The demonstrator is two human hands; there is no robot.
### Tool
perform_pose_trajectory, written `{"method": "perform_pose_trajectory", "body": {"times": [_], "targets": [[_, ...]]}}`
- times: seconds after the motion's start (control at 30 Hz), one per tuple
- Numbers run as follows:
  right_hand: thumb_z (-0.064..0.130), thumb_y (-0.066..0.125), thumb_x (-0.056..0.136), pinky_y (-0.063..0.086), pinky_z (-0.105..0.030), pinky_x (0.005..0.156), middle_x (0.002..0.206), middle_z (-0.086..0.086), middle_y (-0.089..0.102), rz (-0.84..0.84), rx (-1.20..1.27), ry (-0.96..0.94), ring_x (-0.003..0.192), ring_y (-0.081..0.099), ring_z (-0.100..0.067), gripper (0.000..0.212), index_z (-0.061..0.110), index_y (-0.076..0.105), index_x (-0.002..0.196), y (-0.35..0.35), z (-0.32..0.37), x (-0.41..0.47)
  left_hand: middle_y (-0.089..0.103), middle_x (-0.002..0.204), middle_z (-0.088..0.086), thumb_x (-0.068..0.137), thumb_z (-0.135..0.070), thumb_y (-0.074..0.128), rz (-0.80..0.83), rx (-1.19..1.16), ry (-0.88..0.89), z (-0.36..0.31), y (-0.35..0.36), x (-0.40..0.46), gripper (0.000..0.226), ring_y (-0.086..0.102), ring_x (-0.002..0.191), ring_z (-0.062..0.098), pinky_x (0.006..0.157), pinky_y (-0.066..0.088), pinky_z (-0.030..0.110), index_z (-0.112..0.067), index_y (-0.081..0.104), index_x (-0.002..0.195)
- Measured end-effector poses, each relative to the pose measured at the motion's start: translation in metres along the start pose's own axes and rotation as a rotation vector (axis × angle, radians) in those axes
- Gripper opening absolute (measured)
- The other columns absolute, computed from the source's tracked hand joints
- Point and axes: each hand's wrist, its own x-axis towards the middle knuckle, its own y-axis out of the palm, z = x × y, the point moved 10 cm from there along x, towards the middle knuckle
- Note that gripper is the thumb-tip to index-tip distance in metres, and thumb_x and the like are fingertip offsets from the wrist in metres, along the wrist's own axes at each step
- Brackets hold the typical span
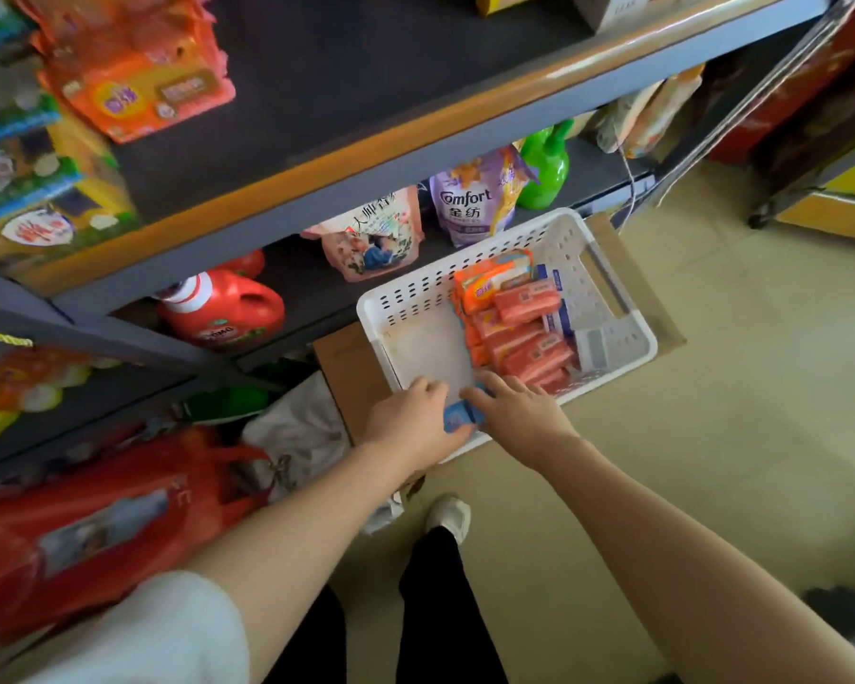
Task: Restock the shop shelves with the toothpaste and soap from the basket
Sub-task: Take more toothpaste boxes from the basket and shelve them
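Closest to the camera, both forearms reach down to the near edge of the white basket (pixel 509 308), which sits on a cardboard box (pixel 339 372) on the floor beside the shelving. The left hand (pixel 413 424) curls around a small blue packet (pixel 457 417) at the basket's near rim, while the right hand (pixel 517 409) rests its fingers on the packet's other side; how firmly those fingers pinch is not clear from this angle. To lift cleanly, the person would do well to settle the grip in one hand first, freeing the other for a second item. Further in, the left half of the basket floor is bare, and orange soap bars (pixel 524 328) lie stacked along the right half, with white-and-blue boxes (pixel 583 338), likely toothpaste, just beside them. Beyond, the lower shelf (pixel 317 283) holds a red detergent jug (pixel 223 311) and a purple refill pouch (pixel 475 199).
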Motion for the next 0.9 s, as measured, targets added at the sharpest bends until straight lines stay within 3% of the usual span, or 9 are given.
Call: {"method": "perform_pose_trajectory", "body": {"times": [0.13,0.3,0.37,0.43,0.53,0.67,0.77,0.83,0.9], "targets": [[0.018,0.045,0.093,0.043,-0.044,0.091,0.134,-0.008,0.041,-0.014,0.126,0.118,0.12,0.045,-0.034,0.039,0.013,0.035,0.13,-0.002,-0.037,-0.009,0.05,0.116,0.009,0.085,-0.056,0.048,-0.031,0.064,-0.117,-0.012,0.012,0.015,0.056,0.058,0.1,0.03,0.068,0.041,0.032,-0.009,0.047,0.115],[0.031,0.055,0.087,0.042,-0.043,0.091,0.127,-0.007,0.046,0.017,0.205,0.186,0.118,0.045,-0.032,0.043,0.014,0.037,0.122,-0.004,-0.051,-0.013,0.05,0.12,0.011,0.088,-0.035,0.052,0.043,0.064,-0.249,0.002,0.027,0.029,0.04,0.057,0.105,0.03,0.077,0.047,0.034,-0.01,0.049,0.119],[0.046,0.058,0.083,0.042,-0.042,0.091,0.124,-0.008,0.048,0.04,0.132,0.2,0.117,0.047,-0.032,0.053,0.013,0.037,0.119,-0.004,-0.044,-0.008,0.055,0.114,0.009,0.086,-0.038,0.055,0.003,0.023,-0.239,0.008,0.022,0.028,0.036,0.059,0.099,0.029,0.074,0.047,0.034,-0.011,0.054,0.11],[0.046,0.056,0.084,0.041,-0.04,0.09,0.122,-0.009,0.051,0.051,0.074,0.254,0.116,0.048,-0.032,0.051,0.012,0.038,0.118,-0.004,-0.04,-0.002,0.055,0.11,0.008,0.084,-0.046,0.054,-0.042,0.029,-0.217,0.012,0.011,0.021,0.042,0.06,0.093,0.029,0.067,0.045,0.033,-0.01,0.052,0.106],[0.023,0.052,0.086,0.042,-0.036,0.081,0.118,-0.011,0.057,0.091,0.031,0.354,0.113,0.052,-0.031,0.035,0.011,0.041,0.117,-0.004,-0.041,0.013,0.054,0.109,0.007,0.083,-0.047,0.052,-0.168,-0.04,-0.198,0.022,-0.018,-0.002,0.042,0.059,0.091,0.029,0.063,0.045,0.033,-0.011,0.049,0.105],[0.023,0.056,0.085,0.042,-0.031,0.072,0.113,-0.005,0.062,0.261,0.038,0.44,0.104,0.059,-0.025,0.031,0.011,0.055,0.114,0.004,-0.042,0.016,0.052,0.104,0.006,0.079,-0.038,0.058,-0.4,-0.146,-0.148,0.04,-0.069,-0.052,0.033,0.055,0.092,0.028,0.062,0.037,0.032,-0.012,0.051,0.097],[0.023,0.054,0.086,0.042,-0.031,0.071,0.104,-0.006,0.062,0.235,0.122,0.447,0.093,0.058,-0.025,0.021,0.011,0.06,0.102,-0.006,-0.037,0.007,0.053,0.1,0.006,0.081,-0.039,0.06,-0.548,-0.183,-0.153,0.062,-0.098,-0.096,0.033,0.056,0.083,0.027,0.059,0.032,0.029,-0.01,0.053,0.094],[0.039,0.055,0.083,0.044,-0.032,0.075,0.099,-0.006,0.061,0.226,0.285,0.467,0.085,0.053,-0.026,0.034,0.008,0.059,0.097,-0.016,-0.026,-0.005,0.054,0.096,0.006,0.08,-0.042,0.061,-0.602,-0.144,-0.171,0.08,-0.107,-0.122,0.035,0.057,0.077,0.029,0.055,0.032,0.029,-0.01,0.054,0.092],[0.07,0.052,0.07,0.044,-0.04,0.083,0.106,-0.006,0.061,0.233,0.444,0.473,0.093,0.055,-0.026,0.073,0.007,0.057,0.107,-0.029,-0.005,-0.018,0.056,0.095,0.007,0.079,-0.043,0.062,-0.601,-0.067,-0.188,0.099,-0.106,-0.143,0.037,0.059,0.077,0.031,0.053,0.034,0.03,-0.009,0.055,0.091]]}}
